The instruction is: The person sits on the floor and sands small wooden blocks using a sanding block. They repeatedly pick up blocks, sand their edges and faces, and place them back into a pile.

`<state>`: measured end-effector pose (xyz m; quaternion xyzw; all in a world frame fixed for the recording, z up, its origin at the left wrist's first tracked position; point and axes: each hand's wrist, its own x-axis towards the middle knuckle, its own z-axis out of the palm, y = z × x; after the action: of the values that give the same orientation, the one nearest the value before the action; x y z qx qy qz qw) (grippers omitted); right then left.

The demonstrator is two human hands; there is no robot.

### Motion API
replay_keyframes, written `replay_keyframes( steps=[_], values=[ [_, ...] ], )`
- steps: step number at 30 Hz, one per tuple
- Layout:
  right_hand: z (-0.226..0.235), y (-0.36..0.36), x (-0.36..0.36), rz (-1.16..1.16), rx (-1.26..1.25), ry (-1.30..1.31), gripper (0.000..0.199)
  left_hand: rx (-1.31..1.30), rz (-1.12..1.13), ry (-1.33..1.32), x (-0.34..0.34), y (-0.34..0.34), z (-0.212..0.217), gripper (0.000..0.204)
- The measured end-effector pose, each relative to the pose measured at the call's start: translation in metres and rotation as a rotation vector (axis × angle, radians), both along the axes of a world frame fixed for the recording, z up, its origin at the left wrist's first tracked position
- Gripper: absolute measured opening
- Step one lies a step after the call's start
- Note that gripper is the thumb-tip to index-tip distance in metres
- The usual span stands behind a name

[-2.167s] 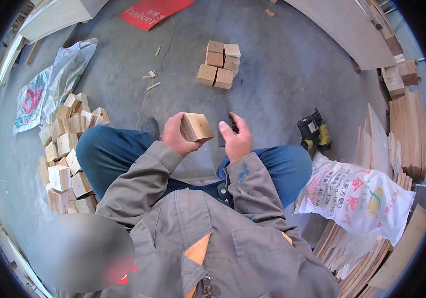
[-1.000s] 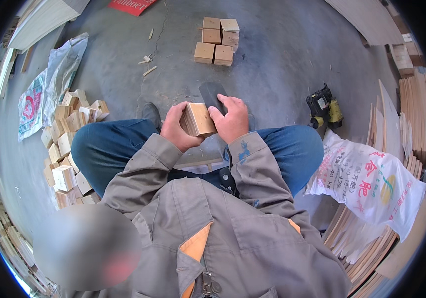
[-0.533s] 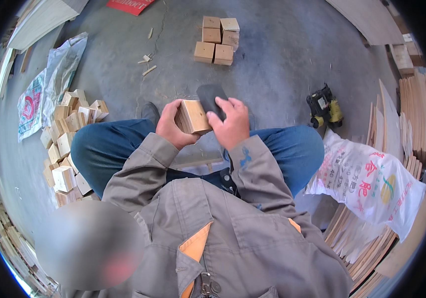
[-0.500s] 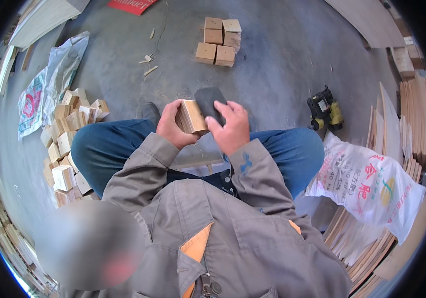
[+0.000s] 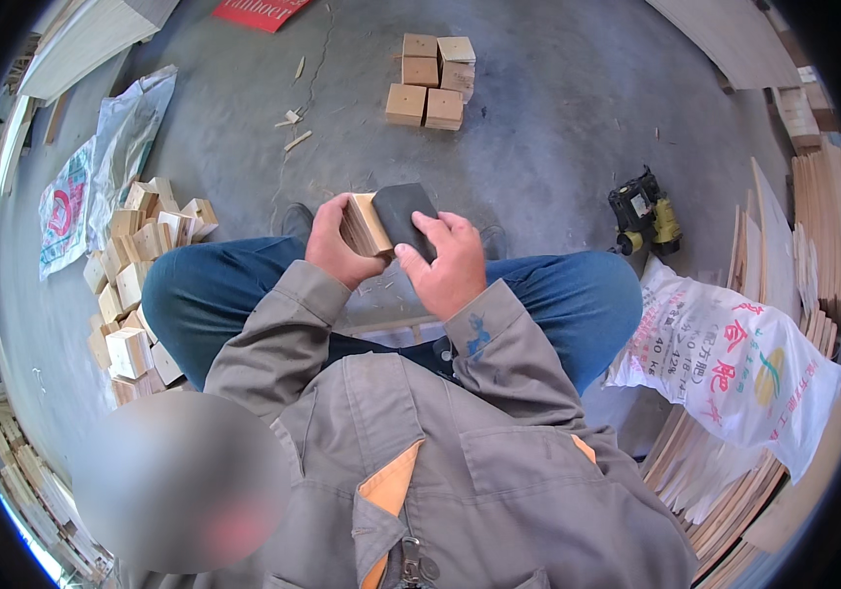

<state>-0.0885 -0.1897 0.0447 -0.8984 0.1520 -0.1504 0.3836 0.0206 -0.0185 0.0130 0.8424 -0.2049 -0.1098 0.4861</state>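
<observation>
Between my knees, my left hand (image 5: pixel 335 247) is closed around a layered wooden block (image 5: pixel 367 226), with the thumb along its near side and the fingers behind its left end. My right hand (image 5: pixel 450 259) grips a dark grey, flat rectangular sanding block (image 5: pixel 404 207), its fingers and thumb on the face toward me. The sanding block lies against the right face of the wooden block and covers most of that face. The fingertips of my left hand are partly hidden behind the wood.
Several wooden blocks (image 5: pixel 406 104) stand grouped ahead on the concrete floor. A loose pile of blocks (image 5: pixel 129 280) lies left of my knee, near a crumpled plastic bag (image 5: pixel 131 118). To the right are a black-and-yellow power tool (image 5: pixel 644 211), a white printed sack (image 5: pixel 725 363) and stacked boards (image 5: pixel 823 226).
The sanding block has shifted and turned over the wooden block's right face. My right hand has moved slightly left and down with it. My left hand still holds the wood.
</observation>
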Motion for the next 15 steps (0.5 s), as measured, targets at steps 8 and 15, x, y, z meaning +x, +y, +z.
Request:
replay_keyframes(
  steps=[8, 15],
  values=[
    [-0.032, -0.034, 0.031, -0.235, 0.019, 0.08, 0.05, -0.03, -0.164, 0.087, -0.011, -0.003, 0.015, 0.105],
    [-0.047, -0.048, 0.029, -0.456, 0.705, -0.048, 0.054, -0.572, 0.103, 0.651, 0.009, -0.005, 0.021, 0.106]
  ],
)
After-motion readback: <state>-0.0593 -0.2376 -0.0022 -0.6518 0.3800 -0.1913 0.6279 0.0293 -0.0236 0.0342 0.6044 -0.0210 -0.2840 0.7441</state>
